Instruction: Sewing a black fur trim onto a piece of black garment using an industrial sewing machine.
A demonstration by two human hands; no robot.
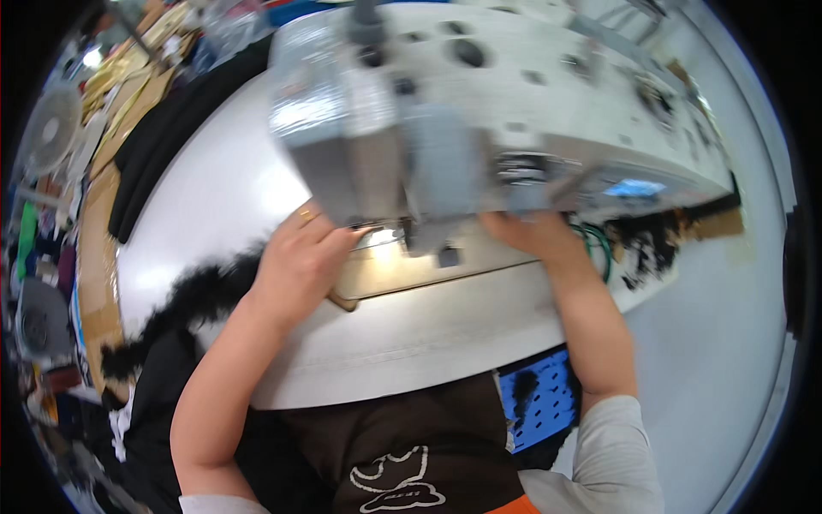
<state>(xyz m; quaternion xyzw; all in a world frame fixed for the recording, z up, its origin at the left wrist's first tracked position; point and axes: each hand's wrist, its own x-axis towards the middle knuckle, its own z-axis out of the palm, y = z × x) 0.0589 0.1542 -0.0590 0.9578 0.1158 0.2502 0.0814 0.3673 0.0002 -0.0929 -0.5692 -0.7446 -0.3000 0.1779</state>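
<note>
A large white sewing machine (514,94) stands in front of me, its head blurred. At its lit needle area, the thumb and forefinger of my left hand (300,261) come together in a pinch; anything between them is too small to make out. A ring sits on one finger of that hand. Black fluffy trim (201,295) lies on the table beside my left wrist. My right hand (527,233) reaches under the machine arm at the right of the metal bed plate (411,278), and its fingers are hidden there.
Rolled black fabric (180,128) lies along the table's far left edge. Beyond it are cardboard (101,257), a fan (51,128) and piled goods. A green cord (599,248) and black scraps (642,253) are at right. A blue perforated panel (539,398) shows below the table edge.
</note>
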